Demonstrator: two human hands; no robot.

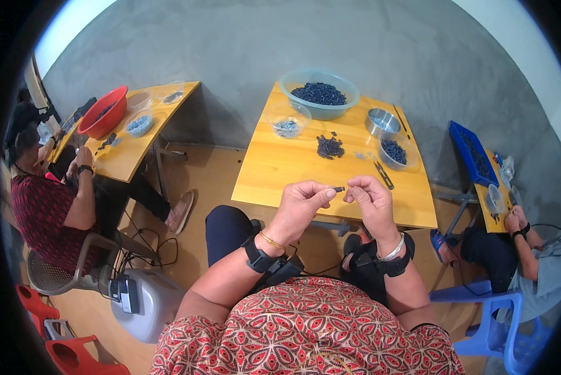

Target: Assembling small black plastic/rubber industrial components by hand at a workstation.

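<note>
My left hand and my right hand meet above the near edge of a small wooden table. Between their fingertips they pinch a tiny dark part; the left thumb and forefinger grip it and the right fingertips touch its other end. Both wrists wear black straps. On the table lie a loose pile of small dark parts and black tweezers.
A large teal bowl of dark parts, a clear bowl, a metal bowl and a small bowl of dark parts stand at the back. Other people sit at side tables, left and right. A grey box stands on the floor.
</note>
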